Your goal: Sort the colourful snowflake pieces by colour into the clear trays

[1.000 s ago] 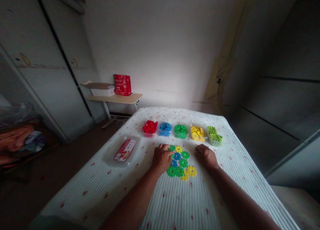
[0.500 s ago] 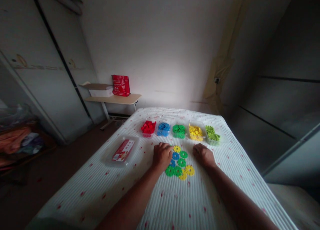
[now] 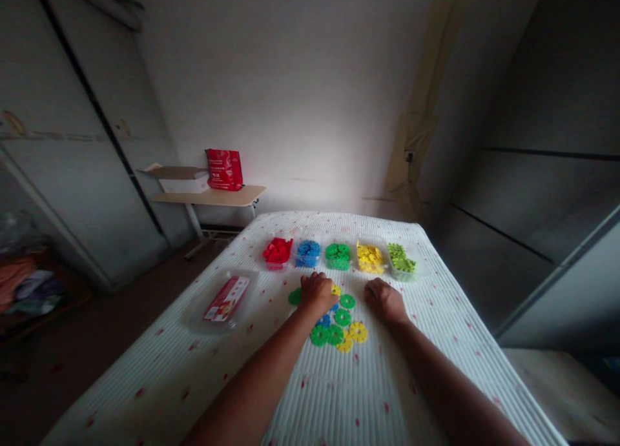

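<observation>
A cluster of flat flower-shaped discs (image 3: 339,326), green, blue and yellow, lies joined on the white bedcover (image 3: 339,394). My left hand (image 3: 317,291) rests on the cluster's far left corner with its fingers curled down over the pieces; what they grip is hidden. One green disc (image 3: 294,297) lies just left of that hand. My right hand (image 3: 382,301) sits as a loose fist on the cover right of the cluster, apart from it, with nothing visible in it.
Behind the hands stands a row of clear tubs with discs: red (image 3: 277,251), blue (image 3: 307,252), green (image 3: 338,255), yellow (image 3: 369,257), light green (image 3: 401,260). A clear tray with a red card (image 3: 223,299) lies at left. A side table (image 3: 208,196) stands by the wall.
My left hand has shifted a little towards the tubs over the cluster's corner, and a green disc now shows to its left. My right hand has stayed put.
</observation>
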Demonstrator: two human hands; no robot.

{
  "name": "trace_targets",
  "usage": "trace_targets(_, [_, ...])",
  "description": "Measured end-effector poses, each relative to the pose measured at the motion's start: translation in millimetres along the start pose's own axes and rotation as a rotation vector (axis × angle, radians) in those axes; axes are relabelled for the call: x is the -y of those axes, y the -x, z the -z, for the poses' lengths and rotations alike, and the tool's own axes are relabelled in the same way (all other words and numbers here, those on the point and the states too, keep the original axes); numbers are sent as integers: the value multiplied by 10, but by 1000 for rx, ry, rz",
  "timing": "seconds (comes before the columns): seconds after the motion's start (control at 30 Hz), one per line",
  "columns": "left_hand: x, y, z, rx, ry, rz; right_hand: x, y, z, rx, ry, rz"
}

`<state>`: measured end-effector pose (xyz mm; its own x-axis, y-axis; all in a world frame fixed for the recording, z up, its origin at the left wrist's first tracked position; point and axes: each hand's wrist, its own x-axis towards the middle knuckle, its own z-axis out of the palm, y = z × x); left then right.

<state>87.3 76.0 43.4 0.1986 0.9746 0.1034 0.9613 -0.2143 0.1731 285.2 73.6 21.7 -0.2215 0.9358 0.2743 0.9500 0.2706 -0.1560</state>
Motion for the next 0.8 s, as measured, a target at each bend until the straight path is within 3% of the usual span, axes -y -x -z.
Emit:
trace_targets(0.33, [45, 32, -21, -83, 177, 29, 0, 0, 21, 11, -16, 0])
trace_targets(0.6, [-4, 136, -23, -240, 69, -116, -4, 1, 3, -7, -22, -2])
trace_targets(0.8, [21, 145, -4, -265, 70, -143, -14, -7, -16, -17, -25, 13])
